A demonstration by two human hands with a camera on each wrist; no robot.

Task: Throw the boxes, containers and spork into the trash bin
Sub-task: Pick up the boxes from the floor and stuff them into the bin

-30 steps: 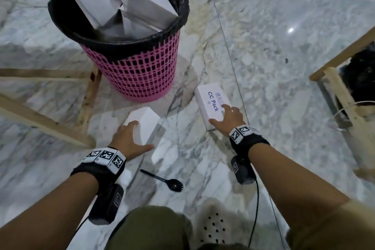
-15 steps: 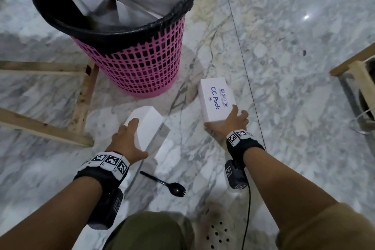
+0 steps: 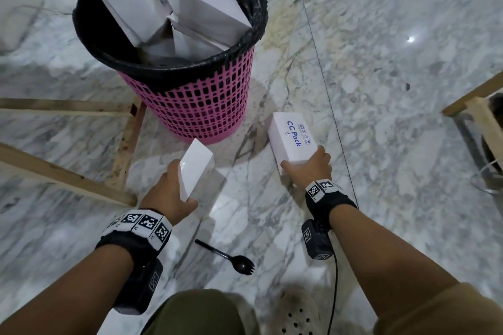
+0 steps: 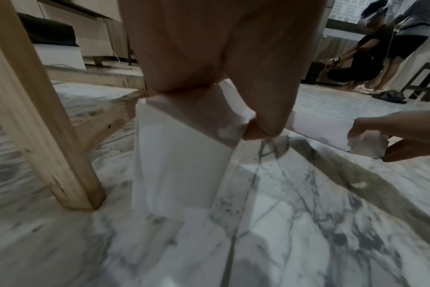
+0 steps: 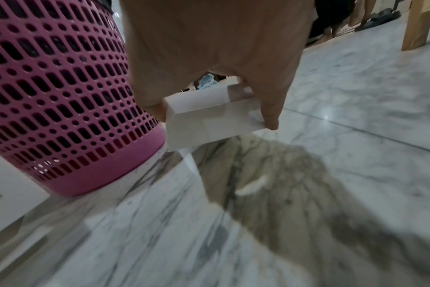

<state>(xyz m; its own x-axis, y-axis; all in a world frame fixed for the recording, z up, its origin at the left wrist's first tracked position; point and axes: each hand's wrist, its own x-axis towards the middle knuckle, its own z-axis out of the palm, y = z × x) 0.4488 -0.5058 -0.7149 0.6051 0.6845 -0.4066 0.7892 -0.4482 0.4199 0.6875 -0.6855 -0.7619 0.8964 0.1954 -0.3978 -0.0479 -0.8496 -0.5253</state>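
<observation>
A pink mesh trash bin (image 3: 190, 106) with a black liner stands on the marble floor, holding several white boxes (image 3: 201, 0). My left hand (image 3: 174, 193) grips the near end of a plain white box (image 3: 196, 168) (image 4: 179, 159), lifted off the floor. My right hand (image 3: 307, 168) grips the near end of a white box printed "CC Pack" (image 3: 291, 139) (image 5: 209, 120), raised beside the bin (image 5: 62, 108). A black spork (image 3: 228, 258) lies on the floor between my forearms.
A wooden frame leg (image 3: 128, 149) (image 4: 44, 124) stands left of the bin. Another wooden frame (image 3: 476, 106) is at the right edge. My knee (image 3: 196, 313) and a perforated shoe (image 3: 296, 315) are at the bottom. Other people (image 4: 371, 52) crouch far behind.
Both hands have closed round their boxes and lifted them off the floor. The view has tilted so that the bin sits lower and more fully in frame.
</observation>
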